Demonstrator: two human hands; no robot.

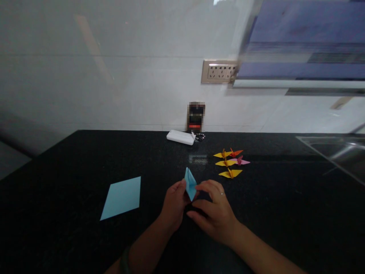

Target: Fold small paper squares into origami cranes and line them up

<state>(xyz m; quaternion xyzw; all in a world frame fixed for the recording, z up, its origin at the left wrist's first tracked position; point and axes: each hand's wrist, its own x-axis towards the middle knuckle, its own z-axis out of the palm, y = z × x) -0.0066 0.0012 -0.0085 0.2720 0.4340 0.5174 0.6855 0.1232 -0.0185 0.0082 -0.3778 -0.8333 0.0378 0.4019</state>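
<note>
While I am watching, the left hand (173,203) and right hand (212,213) are both pinching the folded blue paper (190,183) near the counter's middle; I am judging that uneven finger pressure could be skewing its creases or tearing the tip

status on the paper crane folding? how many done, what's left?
Done: five small folded paper cranes, three yellow, one orange, one pink, grouped on the black stone counter. In hand: the left hand and right hand pinch a half-folded light blue paper diamond. Left: finishing it, and the flat light blue paper sheet, unfolded.
</note>
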